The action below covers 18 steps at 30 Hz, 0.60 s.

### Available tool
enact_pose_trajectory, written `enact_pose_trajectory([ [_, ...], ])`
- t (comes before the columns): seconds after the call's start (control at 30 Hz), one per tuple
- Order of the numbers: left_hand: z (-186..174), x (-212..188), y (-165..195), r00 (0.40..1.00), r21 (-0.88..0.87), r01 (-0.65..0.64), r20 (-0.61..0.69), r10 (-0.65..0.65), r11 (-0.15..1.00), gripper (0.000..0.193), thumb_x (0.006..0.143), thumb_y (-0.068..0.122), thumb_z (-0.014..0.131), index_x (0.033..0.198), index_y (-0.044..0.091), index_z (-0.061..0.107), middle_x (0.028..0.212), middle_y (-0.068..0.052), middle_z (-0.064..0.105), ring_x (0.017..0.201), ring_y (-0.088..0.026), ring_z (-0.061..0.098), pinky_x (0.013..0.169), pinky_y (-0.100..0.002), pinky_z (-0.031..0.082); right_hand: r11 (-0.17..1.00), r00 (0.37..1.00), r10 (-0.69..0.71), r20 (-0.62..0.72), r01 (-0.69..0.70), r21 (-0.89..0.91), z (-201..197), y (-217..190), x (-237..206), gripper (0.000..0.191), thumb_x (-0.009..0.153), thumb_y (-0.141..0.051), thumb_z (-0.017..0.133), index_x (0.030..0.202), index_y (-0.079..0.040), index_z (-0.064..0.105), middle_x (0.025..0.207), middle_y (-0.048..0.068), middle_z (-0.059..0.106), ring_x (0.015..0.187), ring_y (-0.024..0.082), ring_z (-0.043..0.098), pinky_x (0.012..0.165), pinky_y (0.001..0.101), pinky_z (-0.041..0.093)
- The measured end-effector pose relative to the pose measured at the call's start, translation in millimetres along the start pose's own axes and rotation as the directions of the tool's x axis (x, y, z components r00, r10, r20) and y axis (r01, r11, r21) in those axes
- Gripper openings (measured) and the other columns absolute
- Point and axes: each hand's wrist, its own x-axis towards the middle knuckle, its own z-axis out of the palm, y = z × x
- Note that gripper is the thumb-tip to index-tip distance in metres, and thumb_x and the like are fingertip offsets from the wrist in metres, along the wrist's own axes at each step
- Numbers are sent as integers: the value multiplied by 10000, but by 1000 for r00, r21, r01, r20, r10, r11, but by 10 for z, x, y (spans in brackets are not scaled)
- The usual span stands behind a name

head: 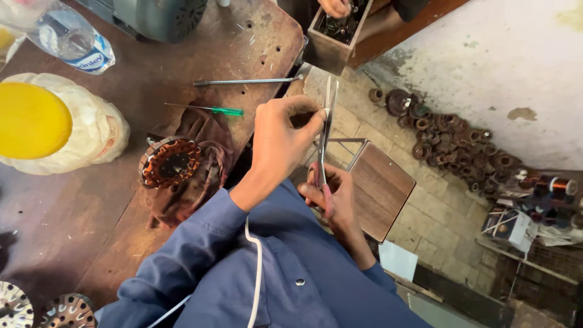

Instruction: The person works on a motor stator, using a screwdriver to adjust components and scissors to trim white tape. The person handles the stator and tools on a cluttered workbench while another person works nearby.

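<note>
Beside the workbench (pixel 121 200), right hand (pixel 334 197) gripping scissors (pixel 325 136) pointing upward, left hand (pixel 282 143) pinching near blades.

The hands (pixel 285 146) work off the bench edge, over the stool (pixel 379 188), where the air is open. On the bench (pixel 73 206), bare wood lies left of the stator (pixel 170 163). Ahead, two screwdrivers (pixel 212 110) cross the way; a bottle (pixel 70 37) and wrapped bundle (pixel 91 130) crowd the far left. A wooden box (pixel 334 36) with another person's hand (pixel 335 7) blocks the top.
</note>
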Motion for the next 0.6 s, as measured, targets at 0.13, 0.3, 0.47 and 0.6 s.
enact_pose_trajectory([
  [0.13, -13, -3, -4, 1000, -18, 19, 10, -19, 1000, 129, 851, 108, 741, 881, -17, 750, 727, -119, 737, 630, -132, 725, 628, -280, 556, 999, 998, 22, -51, -21, 27, 20, 5, -18, 226, 766, -73, 822, 915, -30, 657, 736, 4, 625, 551, 97, 596, 489, 248, 454],
  [0.3, -14, -11, -19, 995, -47, 92, 40, -90, 995, 147, 847, 121, 747, 867, -25, 753, 688, -102, 737, 606, -117, 705, 599, -274, 544, 1000, 999, 14, -53, -13, 5, 40, -2, -51, 210, 779, -67, 826, 901, -24, 661, 724, -2, 622, 544, 91, 592, 487, 243, 453],
  [0.47, -13, -17, -35, 997, -68, 62, 38, -60, 996, 155, 845, 122, 751, 865, -32, 752, 695, -89, 743, 618, -92, 705, 601, -260, 548, 999, 997, 34, -72, -32, 26, 48, 40, -81, 221, 791, -47, 844, 890, -10, 650, 701, 5, 613, 533, 92, 583, 471, 240, 431],
  [0.6, -21, -22, -38, 996, -69, 77, 44, -74, 995, 159, 842, 124, 753, 871, -33, 752, 697, -92, 742, 622, -93, 705, 605, -261, 549, 999, 996, 32, -82, -33, -11, 53, 70, -88, 238, 799, -56, 867, 888, 1, 653, 695, 13, 614, 534, 95, 586, 474, 238, 444],
])
